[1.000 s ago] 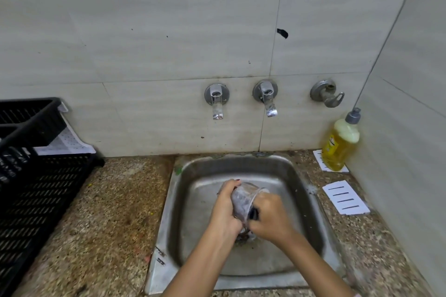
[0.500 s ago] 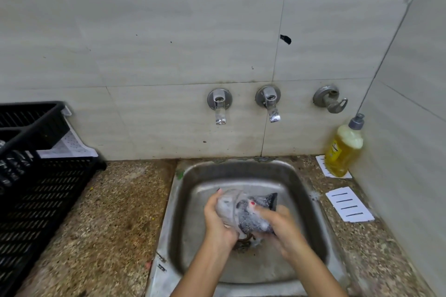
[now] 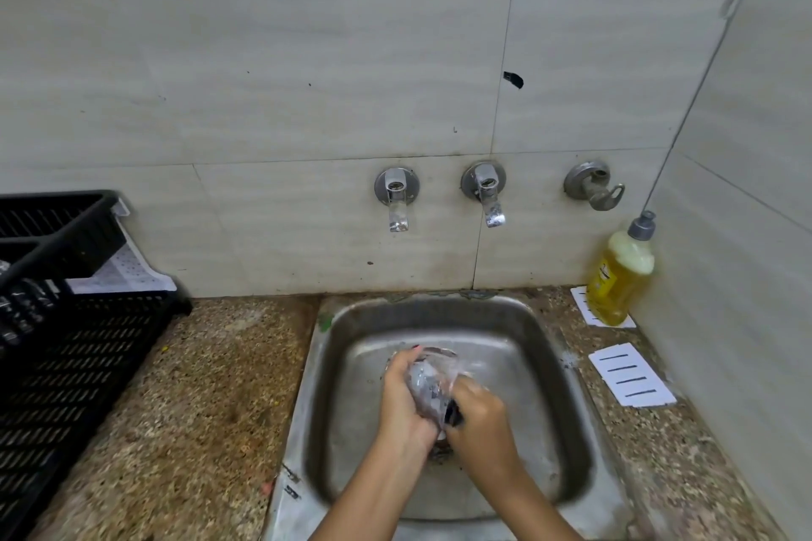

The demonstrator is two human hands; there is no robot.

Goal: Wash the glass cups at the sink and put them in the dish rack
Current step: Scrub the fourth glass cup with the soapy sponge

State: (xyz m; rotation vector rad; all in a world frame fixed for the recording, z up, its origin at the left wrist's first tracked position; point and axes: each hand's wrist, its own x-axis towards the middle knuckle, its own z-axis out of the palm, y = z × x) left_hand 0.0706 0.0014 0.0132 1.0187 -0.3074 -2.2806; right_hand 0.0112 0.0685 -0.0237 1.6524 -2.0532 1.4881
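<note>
A clear glass cup (image 3: 433,382) is held over the middle of the steel sink (image 3: 545,347), tilted with its mouth toward the far wall. My left hand (image 3: 402,402) grips the cup from the left side. My right hand (image 3: 481,417) holds a dark scrubber (image 3: 452,415) against the cup's near side; most of the scrubber is hidden by my fingers. The black plastic dish rack (image 3: 83,365) stands on the counter at the far left.
Two wall taps (image 3: 397,200) (image 3: 487,193) hang above the sink, with a third fitting (image 3: 593,187) to the right. A yellow soap bottle (image 3: 621,272) stands in the right corner beside white lined papers (image 3: 630,376). Speckled stone counter (image 3: 211,400) lies between rack and sink.
The scrubber, which covered the cup's right side half a second ago, has drawn back toward the cup's near end under my right hand. The cup has tilted mouth-away again.
</note>
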